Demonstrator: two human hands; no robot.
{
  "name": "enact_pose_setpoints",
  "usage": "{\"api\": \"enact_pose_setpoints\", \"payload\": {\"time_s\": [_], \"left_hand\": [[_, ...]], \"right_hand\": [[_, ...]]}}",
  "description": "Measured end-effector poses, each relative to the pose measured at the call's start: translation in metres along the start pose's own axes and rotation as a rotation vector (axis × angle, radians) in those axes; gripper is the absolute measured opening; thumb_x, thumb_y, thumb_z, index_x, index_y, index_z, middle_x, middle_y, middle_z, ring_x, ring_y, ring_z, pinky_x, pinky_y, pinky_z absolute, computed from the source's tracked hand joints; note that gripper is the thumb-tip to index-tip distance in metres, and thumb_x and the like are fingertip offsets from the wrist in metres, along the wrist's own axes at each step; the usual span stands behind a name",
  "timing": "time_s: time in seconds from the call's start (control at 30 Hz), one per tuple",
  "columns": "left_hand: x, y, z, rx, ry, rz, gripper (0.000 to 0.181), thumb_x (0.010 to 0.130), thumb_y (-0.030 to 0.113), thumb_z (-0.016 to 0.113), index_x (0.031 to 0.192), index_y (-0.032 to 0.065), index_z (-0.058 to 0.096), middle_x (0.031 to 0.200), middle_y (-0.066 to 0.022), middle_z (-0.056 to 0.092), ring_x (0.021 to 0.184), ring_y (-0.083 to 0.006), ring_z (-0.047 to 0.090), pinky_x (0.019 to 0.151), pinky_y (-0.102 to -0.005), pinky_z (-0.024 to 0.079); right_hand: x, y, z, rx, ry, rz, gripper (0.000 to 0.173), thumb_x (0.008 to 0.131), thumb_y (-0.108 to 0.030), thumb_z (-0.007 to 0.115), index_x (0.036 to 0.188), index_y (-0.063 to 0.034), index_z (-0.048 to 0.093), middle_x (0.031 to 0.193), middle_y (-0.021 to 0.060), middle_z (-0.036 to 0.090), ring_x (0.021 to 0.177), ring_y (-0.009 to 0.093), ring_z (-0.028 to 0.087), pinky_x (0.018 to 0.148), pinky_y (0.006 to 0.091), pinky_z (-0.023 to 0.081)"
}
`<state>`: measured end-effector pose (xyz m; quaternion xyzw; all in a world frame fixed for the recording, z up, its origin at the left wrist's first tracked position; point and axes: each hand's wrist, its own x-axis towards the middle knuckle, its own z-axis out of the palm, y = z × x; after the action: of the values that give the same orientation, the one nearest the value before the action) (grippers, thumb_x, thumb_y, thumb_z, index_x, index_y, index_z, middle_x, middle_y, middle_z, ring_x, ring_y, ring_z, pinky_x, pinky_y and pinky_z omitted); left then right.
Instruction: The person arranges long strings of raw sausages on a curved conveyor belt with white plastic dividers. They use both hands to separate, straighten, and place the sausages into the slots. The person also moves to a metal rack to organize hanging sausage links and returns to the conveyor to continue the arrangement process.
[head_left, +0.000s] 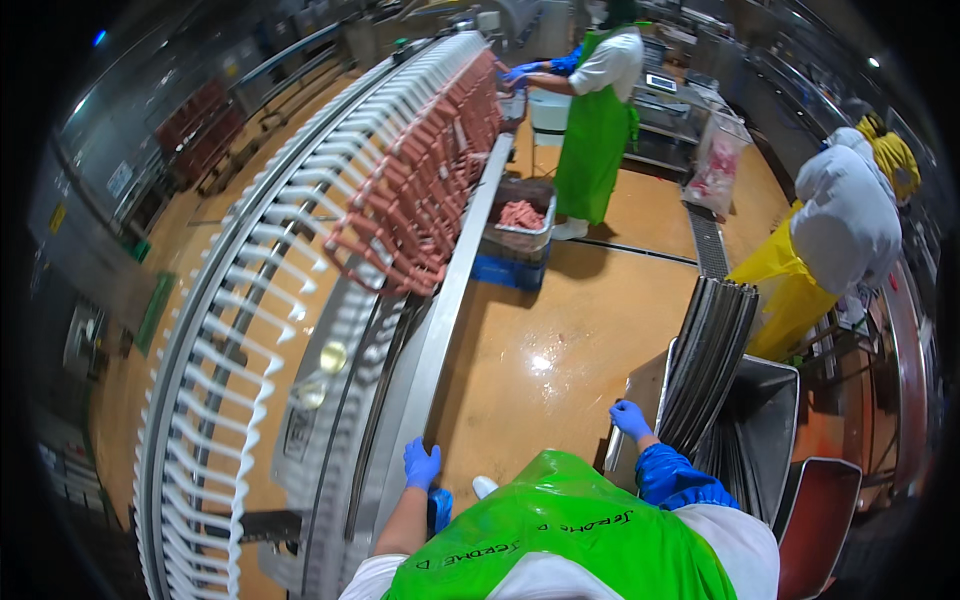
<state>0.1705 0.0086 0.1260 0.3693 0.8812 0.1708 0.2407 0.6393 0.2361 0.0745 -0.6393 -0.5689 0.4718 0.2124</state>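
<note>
My left hand (421, 463), in a blue glove, rests by the metal edge rail (442, 330) of the hanging conveyor, its fingers apart. My right hand (630, 420), gloved in blue too, is curled at the upper edge of a metal bin (641, 390); whether it grips that edge cannot be told. Beside it, a stack of long dark metal sticks (705, 360) leans in the bin. White conveyor hooks (247, 330) curve along the left, bare near me. Farther up, linked raw sausages (420, 195) hang from them in loops.
A co-worker in a green apron (592, 142) stands at the conveyor's far end. Near them, a tub of meat (523, 217) sits on a blue base. Another person in yellow and white (840, 217) bends at the right. A red-lined bin (817, 517) stands at lower right.
</note>
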Motion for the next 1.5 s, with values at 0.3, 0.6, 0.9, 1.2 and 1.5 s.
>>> {"api": "enact_pose_setpoints", "payload": {"time_s": [0.3,0.6,0.9,1.2,1.5], "left_hand": [[0.133,0.058,0.031,0.412,-0.436,-0.246,0.093,0.071,0.059,0.058,0.132,-0.0054,0.031,0.132,-0.0272,0.037,0.127,-0.0409,0.029,0.102,-0.0499,0.027],[0.130,0.029,0.034,0.268,-0.372,-0.216,0.117,0.059,0.071,0.061,0.136,-0.0057,0.019,0.138,-0.0290,0.024,0.127,-0.0481,0.021,0.105,-0.0484,0.022],[0.117,0.050,0.036,0.145,-0.323,-0.352,0.119,0.058,0.072,0.062,0.143,0.0139,0.003,0.135,-0.0414,0.005,0.130,-0.0501,0.010,0.106,-0.0486,0.018],[0.118,0.055,0.029,0.154,-0.402,-0.365,0.117,0.060,0.069,0.062,0.143,0.0139,0.002,0.135,-0.0421,0.003,0.130,-0.0509,0.005,0.106,-0.0512,0.017],[0.119,0.050,0.035,0.135,-0.375,-0.388,0.115,0.060,0.071,0.062,0.143,0.0172,0.003,0.136,-0.0404,-0.002,0.128,-0.0526,0.008,0.105,-0.0506,0.019]], "right_hand": [[0.063,-0.078,-0.139,-0.303,0.788,-0.117,0.041,0.073,-0.019,0.061,0.108,-0.0010,0.049,0.118,0.0225,0.045,0.107,0.037,0.045,0.090,0.0397,0.038],[0.172,-0.170,-0.242,-0.661,1.018,-0.270,0.069,0.073,-0.031,0.064,0.129,-0.0044,0.034,0.134,0.0190,0.032,0.127,0.035,0.027,0.102,0.0470,0.026],[0.203,-0.160,-0.241,-0.792,0.624,0.037,0.059,0.072,-0.034,0.066,0.119,-0.0041,0.045,0.131,0.0171,0.036,0.126,0.034,0.027,0.096,0.0474,0.035],[0.190,-0.170,-0.222,-0.969,0.613,0.110,0.060,0.072,-0.037,0.064,0.119,-0.0043,0.048,0.140,0.0211,0.024,0.133,0.037,0.014,0.101,0.0487,0.026],[0.200,-0.173,-0.213,-0.991,0.678,0.119,0.051,0.072,-0.037,0.064,0.110,-0.0051,0.054,0.139,0.0253,0.022,0.133,0.040,0.012,0.099,0.0506,0.027]]}}
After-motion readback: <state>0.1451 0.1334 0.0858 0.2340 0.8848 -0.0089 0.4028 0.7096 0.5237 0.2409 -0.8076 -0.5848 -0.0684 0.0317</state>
